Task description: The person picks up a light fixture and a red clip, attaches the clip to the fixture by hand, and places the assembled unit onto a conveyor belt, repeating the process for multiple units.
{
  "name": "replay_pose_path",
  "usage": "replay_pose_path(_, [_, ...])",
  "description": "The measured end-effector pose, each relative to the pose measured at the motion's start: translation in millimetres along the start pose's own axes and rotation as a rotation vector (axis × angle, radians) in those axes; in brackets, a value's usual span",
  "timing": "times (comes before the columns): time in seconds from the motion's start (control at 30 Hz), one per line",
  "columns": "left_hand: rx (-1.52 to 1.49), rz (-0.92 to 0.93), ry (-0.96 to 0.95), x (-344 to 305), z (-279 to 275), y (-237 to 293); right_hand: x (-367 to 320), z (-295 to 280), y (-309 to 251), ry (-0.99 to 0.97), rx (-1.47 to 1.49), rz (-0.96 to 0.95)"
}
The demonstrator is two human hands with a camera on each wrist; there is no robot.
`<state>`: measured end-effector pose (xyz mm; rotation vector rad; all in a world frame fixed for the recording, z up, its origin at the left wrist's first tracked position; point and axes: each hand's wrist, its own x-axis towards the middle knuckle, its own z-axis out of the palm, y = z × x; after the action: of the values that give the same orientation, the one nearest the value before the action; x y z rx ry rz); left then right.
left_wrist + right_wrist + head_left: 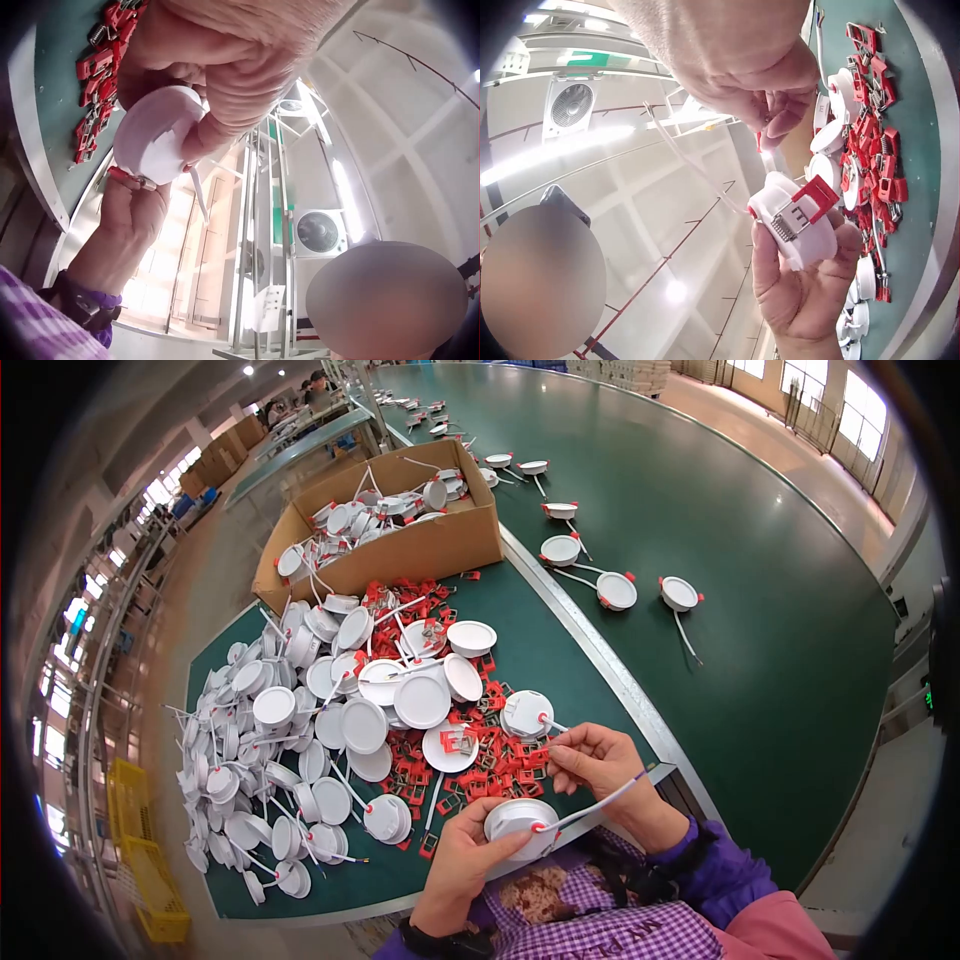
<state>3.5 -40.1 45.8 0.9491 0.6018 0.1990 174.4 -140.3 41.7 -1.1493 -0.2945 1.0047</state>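
My left hand [462,860] grips a round white lamp [512,820] by its rim near the table's front edge, its white cable sticking out to the right. In the right wrist view a red clip with a spring [815,197] sits on the side of this lamp [793,247]. My right hand [605,770] is just beyond the lamp, thumb and fingertips pinching a small red clip [760,138], mostly hidden by the fingers. In the left wrist view a red clip [129,178] shows at the lamp's lower edge.
White lamps [365,725] lie heaped at the left, beside a pile of red clips [510,760]. Behind them stands a cardboard box [400,550] full of lamps. Several lamps rest on the green conveyor [780,690] to the right, past a metal rail [600,650].
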Motion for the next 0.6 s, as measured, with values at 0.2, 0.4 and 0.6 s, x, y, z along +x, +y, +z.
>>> replay_pose_path(0.2, [-0.327,-0.045,-0.041,1.1,-5.8,-10.6,-2.9,4.1,-6.8,-0.032,-0.148,-0.026])
replay_pose_path(0.4, [-0.201,-0.069,-0.068,-2.9,-8.6,-6.7,0.9,2.7,-12.5,-0.012,-0.03,0.051])
replay_pose_path(0.6, [-0.005,-0.002,0.074,-9.4,-7.8,13.9,6.8,-8.9,-30.6,-0.049,-0.325,-0.076])
